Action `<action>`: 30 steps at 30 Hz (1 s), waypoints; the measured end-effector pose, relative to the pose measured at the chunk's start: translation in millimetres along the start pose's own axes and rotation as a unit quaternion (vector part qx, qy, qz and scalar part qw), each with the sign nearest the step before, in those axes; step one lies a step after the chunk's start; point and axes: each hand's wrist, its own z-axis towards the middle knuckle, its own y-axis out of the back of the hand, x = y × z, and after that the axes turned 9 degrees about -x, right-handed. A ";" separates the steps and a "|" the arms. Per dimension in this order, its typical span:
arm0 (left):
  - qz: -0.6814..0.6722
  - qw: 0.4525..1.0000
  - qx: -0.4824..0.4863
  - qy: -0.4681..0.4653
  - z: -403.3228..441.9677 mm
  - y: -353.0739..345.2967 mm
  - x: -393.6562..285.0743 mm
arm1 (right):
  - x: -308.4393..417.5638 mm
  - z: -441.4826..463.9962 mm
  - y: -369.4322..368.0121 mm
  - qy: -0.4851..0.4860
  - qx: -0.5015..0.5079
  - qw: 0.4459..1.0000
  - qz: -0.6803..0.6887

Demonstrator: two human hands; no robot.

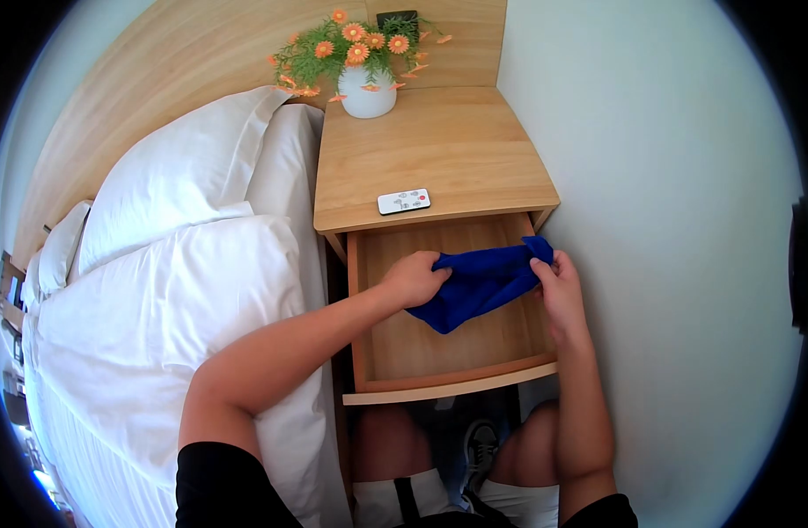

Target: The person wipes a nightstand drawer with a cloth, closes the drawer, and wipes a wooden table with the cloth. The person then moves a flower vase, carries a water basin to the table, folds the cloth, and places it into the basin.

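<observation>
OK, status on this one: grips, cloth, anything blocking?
Left grip and right grip on blue cloth. Cloth held over open drawer. Nothing visibly blocking; remote lies apart on nightstand top.

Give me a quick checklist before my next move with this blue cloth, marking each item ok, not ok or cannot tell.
1. The drawer is pulled open: ok, it stands out from the nightstand.
2. Both hands have hold of the blue cloth: ok, left hand at one end, right hand at the other.
3. Cloth spread flat: not ok, it sags in folds between the hands.
4. Cloth clear of the drawer floor: cannot tell from this angle.
5. The remote is out of the drawer: ok, it lies on the nightstand top, near the front edge.
</observation>
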 end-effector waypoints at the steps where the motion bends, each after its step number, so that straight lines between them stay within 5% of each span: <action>1: 0.042 0.999 -0.007 -0.013 -1.7 0.8 -1.9 | 3.0 -2.5 -1.9 -0.008 0.002 1.000 -0.009; 5: 0.114 0.993 0.021 -0.012 -3.3 -2.8 -0.7 | 6.8 -11.8 -12.8 -0.018 0.029 0.989 0.142; 7: 0.116 0.987 0.113 -0.023 -8.1 1.0 -8.6 | 9.7 -15.5 -12.9 -0.094 0.085 0.952 0.280; 10: 0.046 0.984 0.171 -0.036 -18.0 -0.3 -20.7 | 25.5 -27.8 -18.0 -0.122 0.075 0.923 0.358; 14: 0.120 0.976 0.104 -0.146 -14.1 -22.5 10.7 | 44.8 -30.1 -6.9 -0.118 0.052 0.911 0.393; 16: 0.204 0.957 0.147 -0.142 -14.0 -13.3 7.6 | 40.1 -23.4 -3.6 0.033 0.020 0.983 0.178; 23: 0.383 0.860 0.317 -0.114 -19.2 6.6 -7.0 | 18.6 19.6 -59.2 -0.025 -0.046 0.996 -0.073; 25: 0.332 0.916 0.202 -0.097 -20.2 5.5 -0.3 | -4.8 38.7 -68.4 -0.023 -0.041 0.990 -0.136; 28: 0.342 0.930 0.084 -0.108 -12.7 -6.8 14.1 | -57.3 71.7 -81.9 -0.020 0.016 0.989 -0.149; 30: 0.376 0.915 0.056 -0.132 -13.2 -15.8 25.8 | -83.0 90.6 -85.4 0.116 0.098 0.964 -0.217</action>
